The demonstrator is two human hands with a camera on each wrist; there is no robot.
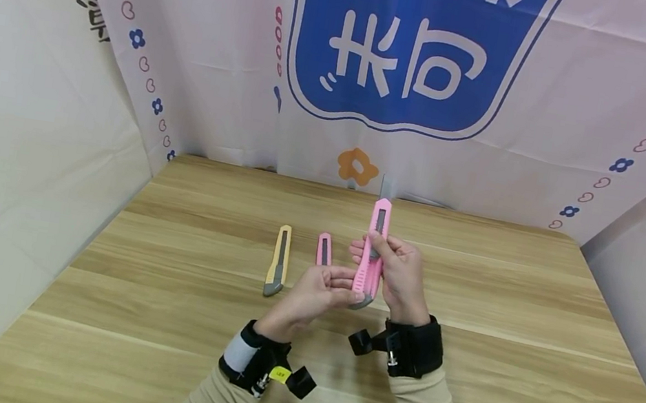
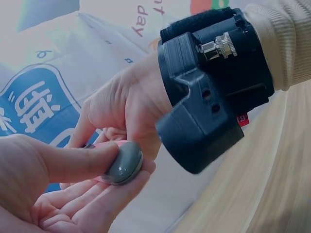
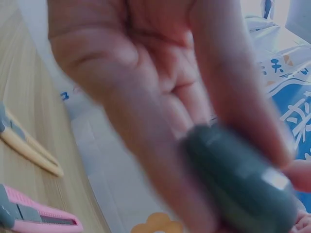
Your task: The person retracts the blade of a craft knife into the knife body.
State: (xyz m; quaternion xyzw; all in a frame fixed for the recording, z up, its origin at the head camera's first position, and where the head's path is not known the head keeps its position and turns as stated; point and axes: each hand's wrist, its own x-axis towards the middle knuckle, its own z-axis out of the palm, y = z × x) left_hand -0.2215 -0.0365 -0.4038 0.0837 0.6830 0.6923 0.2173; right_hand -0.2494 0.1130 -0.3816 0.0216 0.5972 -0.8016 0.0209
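Observation:
A pink utility knife (image 1: 374,251) is held upright above the table, its thin blade sticking out at the top. My right hand (image 1: 397,272) grips its body, thumb on the slider. My left hand (image 1: 318,291) pinches its grey end cap (image 2: 124,165) between thumb and fingers. The right wrist view shows that grey cap (image 3: 238,184) blurred and close in the palm. A second pink knife (image 1: 325,249) and a yellow knife (image 1: 279,259) lie flat on the table just left of the hands.
The wooden table (image 1: 497,339) is walled by a printed cloth backdrop (image 1: 414,55) at the back and white cloth at both sides. The yellow knife (image 3: 29,145) and the pink knife (image 3: 39,216) lie on the wood in the right wrist view.

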